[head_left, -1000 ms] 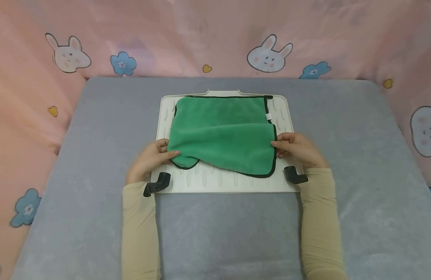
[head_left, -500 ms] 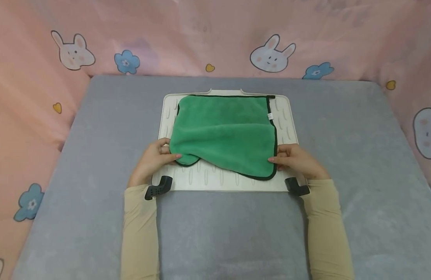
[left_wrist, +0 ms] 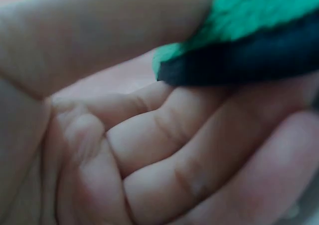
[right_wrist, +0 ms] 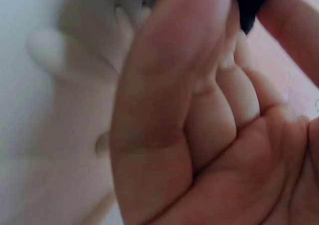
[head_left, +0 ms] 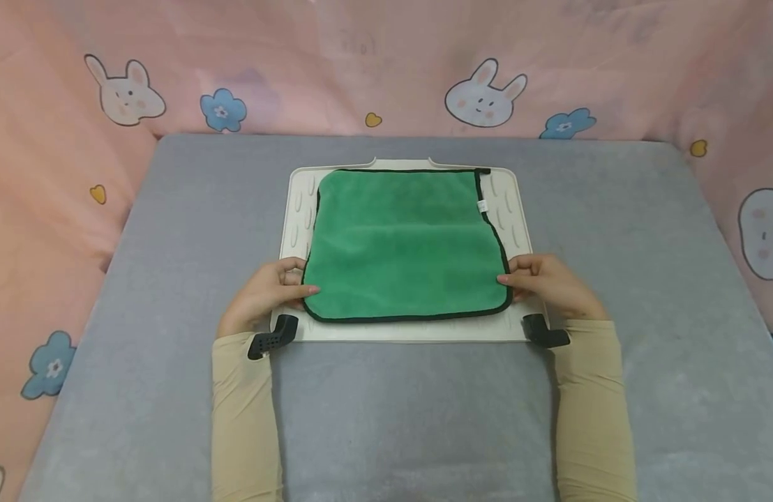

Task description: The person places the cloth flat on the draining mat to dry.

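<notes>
A green towel (head_left: 405, 258) with black edging lies spread over a white ribbed tray (head_left: 411, 332) in the head view. My left hand (head_left: 264, 293) pinches the towel's near left corner, thumb on top and fingers beneath. At the near right side, my right hand (head_left: 552, 284) pinches the black edge in the same way. The left wrist view shows the black border (left_wrist: 239, 60) between thumb and fingers. Only a bit of dark edging (right_wrist: 251, 8) shows in the right wrist view. A small white tag (head_left: 483, 206) sits on the towel's right edge.
The tray rests on a table covered in grey cloth (head_left: 625, 279). Behind and at both sides hangs a pink curtain (head_left: 298, 63) with rabbits and flowers. Each wrist carries a black camera mount (head_left: 275, 337).
The towel's near half has flattened, and the turned-under fold at its near left is gone. My hands have moved slightly apart, and the right one also came nearer the body.
</notes>
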